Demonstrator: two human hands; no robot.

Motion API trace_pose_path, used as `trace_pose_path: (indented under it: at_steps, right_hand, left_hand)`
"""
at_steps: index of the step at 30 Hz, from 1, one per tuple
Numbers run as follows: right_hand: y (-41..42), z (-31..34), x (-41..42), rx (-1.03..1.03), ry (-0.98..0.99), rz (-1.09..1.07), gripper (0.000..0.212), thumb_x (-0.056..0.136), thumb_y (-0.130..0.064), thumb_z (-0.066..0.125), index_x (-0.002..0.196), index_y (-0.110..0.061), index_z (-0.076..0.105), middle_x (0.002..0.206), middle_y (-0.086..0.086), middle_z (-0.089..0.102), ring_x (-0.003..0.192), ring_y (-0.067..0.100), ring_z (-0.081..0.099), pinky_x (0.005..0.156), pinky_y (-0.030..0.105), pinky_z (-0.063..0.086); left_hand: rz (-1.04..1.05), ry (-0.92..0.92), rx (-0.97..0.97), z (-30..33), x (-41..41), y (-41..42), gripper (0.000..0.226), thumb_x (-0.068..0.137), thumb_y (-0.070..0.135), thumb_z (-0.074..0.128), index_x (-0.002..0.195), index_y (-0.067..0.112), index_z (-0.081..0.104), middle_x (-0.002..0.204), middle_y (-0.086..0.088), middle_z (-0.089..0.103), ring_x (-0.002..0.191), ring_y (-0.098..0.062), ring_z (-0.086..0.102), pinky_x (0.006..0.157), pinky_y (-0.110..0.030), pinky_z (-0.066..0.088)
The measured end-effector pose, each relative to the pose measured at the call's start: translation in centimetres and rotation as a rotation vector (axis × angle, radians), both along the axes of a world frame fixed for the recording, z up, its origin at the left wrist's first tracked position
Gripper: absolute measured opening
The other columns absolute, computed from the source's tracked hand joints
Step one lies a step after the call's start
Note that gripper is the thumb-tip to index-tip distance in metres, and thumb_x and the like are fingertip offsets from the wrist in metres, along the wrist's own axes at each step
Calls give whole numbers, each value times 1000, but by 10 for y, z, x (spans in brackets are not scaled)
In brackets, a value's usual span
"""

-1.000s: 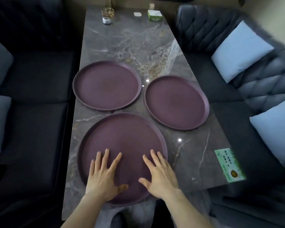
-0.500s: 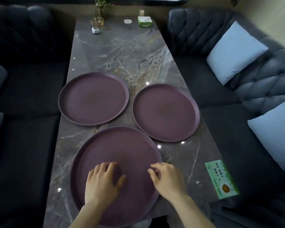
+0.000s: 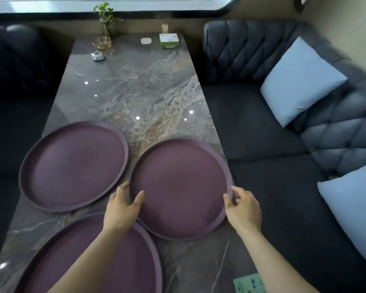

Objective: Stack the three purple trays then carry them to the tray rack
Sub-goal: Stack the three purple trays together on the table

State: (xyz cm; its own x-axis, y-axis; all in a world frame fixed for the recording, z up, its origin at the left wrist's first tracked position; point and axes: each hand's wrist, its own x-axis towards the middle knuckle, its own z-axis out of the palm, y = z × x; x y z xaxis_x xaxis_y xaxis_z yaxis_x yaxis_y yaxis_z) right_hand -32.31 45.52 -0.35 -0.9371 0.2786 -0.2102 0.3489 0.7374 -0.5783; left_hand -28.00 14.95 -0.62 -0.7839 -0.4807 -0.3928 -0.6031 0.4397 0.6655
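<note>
Three round purple trays lie flat on the grey marble table (image 3: pixel 135 89). The right tray (image 3: pixel 180 187) is held on both sides. My left hand (image 3: pixel 123 208) grips its left rim with the thumb over the edge. My right hand (image 3: pixel 242 208) grips its right rim. The left tray (image 3: pixel 72 166) lies beside it, untouched. The near tray (image 3: pixel 114 271) sits closest to me, partly under my left forearm and cut off by the frame's bottom edge. No tray rack is in view.
Dark sofas flank the table, with pale blue cushions (image 3: pixel 300 81) on the right one. At the table's far end stand a plant in a glass vase (image 3: pixel 106 20), a small gold dish (image 3: pixel 103 44) and a green box (image 3: pixel 169 40). A green card (image 3: pixel 249 285) lies near the front right edge.
Both hands left the near tray and moved forward to take hold of the right tray's two sides. The view tilted up toward the table's far end.
</note>
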Motion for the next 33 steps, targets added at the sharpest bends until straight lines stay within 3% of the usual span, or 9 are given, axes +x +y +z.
trace_pose_path:
  at_steps: [5, 11, 14, 18, 21, 23, 28, 30, 33]
  right_hand:
    - [6, -11, -47, -250, -109, -41, 73, 89, -45, 66, 152, -32, 34, 155, 2, 37, 139, 25, 41, 106, 43, 39]
    - [-11, -21, -60, -525, -141, -125, 80, 87, -50, 67, 154, -33, 27, 161, 0, 27, 149, 24, 23, 115, 48, 32]
    - [-14, -18, -58, -544, -123, -199, 78, 88, -47, 66, 154, -30, 27, 161, 1, 26, 146, 26, 29, 111, 46, 35]
    - [-22, -6, -43, -451, -31, -326, 71, 92, -34, 65, 153, -22, 30, 157, 7, 31, 135, 31, 45, 103, 43, 41]
    - [-39, 8, -16, -326, 0, -416, 63, 94, -32, 63, 149, -14, 39, 151, 12, 38, 127, 36, 52, 100, 46, 45]
    - [-54, 15, 6, -261, 12, -441, 53, 94, -30, 63, 141, -9, 49, 143, 16, 44, 122, 38, 54, 100, 49, 46]
    - [-99, 15, 74, -173, 44, -349, 23, 90, -17, 68, 109, -3, 69, 106, 20, 68, 101, 39, 63, 89, 40, 47]
    - [-122, 12, 105, -125, 16, -316, 19, 90, -20, 68, 105, -9, 71, 102, 15, 70, 97, 36, 65, 82, 36, 46]
    - [-152, 2, 147, -72, -23, -280, 18, 89, -21, 68, 104, -12, 72, 100, 12, 71, 94, 35, 65, 84, 40, 51]
  left_hand:
    - [158, -64, 150, -13, -24, 4, 87, 84, 59, 63, 157, 38, 20, 159, -6, 37, 143, -28, 40, 114, -43, 33]
    - [282, -43, 356, -17, -33, 5, 92, 81, 52, 73, 157, 38, 24, 158, -4, 40, 143, -21, 42, 116, -42, 33]
    - [311, 3, 373, -12, -32, 5, 87, 84, 41, 74, 157, 31, 28, 157, -4, 41, 142, -21, 44, 115, -41, 34]
    - [268, 108, 193, 5, -18, -2, 71, 89, 30, 70, 153, 19, 41, 147, 2, 55, 134, -15, 52, 111, -33, 38]
    - [294, 120, 52, 21, 3, -19, 54, 88, 36, 68, 139, 23, 59, 117, 8, 71, 113, -16, 64, 94, -31, 45]
    - [310, 130, -8, 28, 22, -37, 39, 86, 39, 69, 124, 28, 68, 94, 15, 70, 97, -16, 66, 84, -33, 46]
    - [319, 170, -127, 35, 88, -100, 15, 83, 38, 72, 97, 34, 65, 74, 20, 65, 70, 0, 56, 67, -30, 40]
    - [291, 150, -168, 35, 118, -127, 12, 84, 38, 71, 94, 34, 65, 73, 21, 66, 70, 1, 57, 65, -29, 39]
    - [254, 100, -196, 28, 158, -159, 14, 84, 38, 70, 96, 32, 68, 76, 20, 68, 82, -16, 67, 74, -36, 47]
